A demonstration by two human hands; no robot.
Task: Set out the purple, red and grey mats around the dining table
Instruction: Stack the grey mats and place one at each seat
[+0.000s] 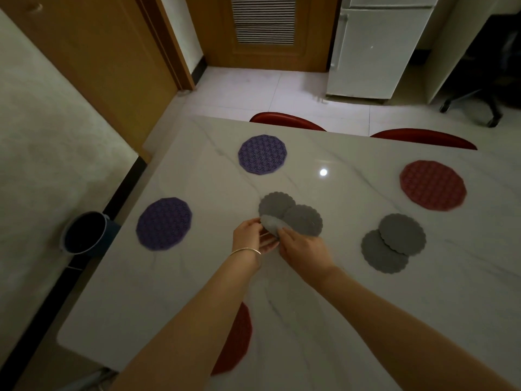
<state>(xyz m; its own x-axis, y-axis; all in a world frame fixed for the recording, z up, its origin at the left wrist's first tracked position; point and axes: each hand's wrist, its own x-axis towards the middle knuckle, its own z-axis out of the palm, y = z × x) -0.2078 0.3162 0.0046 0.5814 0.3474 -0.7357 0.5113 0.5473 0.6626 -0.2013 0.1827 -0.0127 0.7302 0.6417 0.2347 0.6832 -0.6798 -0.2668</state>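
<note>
Two purple mats lie on the white marble table [324,292]: one at the far side [262,154], one at the left [164,223]. A red mat [432,185] lies at the right, and another red mat [235,342] is partly hidden under my left forearm. Two overlapping grey mats [394,244] rest at the right. At the centre, two more grey mats [290,214] overlap on the table. A third, lighter grey mat [271,224] is pinched at its near edge by my left hand [249,235] and my right hand [301,246].
Two red chair backs [287,121] [423,138] stand at the table's far edge. A dark bin [83,232] sits on the floor at the left by the wall. A white fridge [377,46] and a wooden door [265,32] are beyond.
</note>
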